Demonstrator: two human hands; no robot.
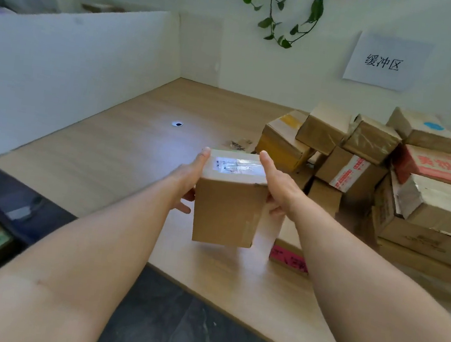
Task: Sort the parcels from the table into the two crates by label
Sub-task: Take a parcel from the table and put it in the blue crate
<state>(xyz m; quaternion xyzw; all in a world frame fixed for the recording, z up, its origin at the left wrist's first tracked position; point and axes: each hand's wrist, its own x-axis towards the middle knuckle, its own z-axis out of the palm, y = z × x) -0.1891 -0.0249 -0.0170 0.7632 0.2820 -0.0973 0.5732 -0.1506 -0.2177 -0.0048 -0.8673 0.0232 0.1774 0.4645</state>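
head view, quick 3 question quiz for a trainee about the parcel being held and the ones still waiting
1. True or false: the held parcel is gripped by the left hand alone.
2. Multiple choice: where on the table is the pile of parcels? A) left of the held parcel B) right of the held parcel C) directly under it
3. Fill in: the white label is on the held parcel's ___ face.

Key
1. False. The right hand grips the other side.
2. B
3. top
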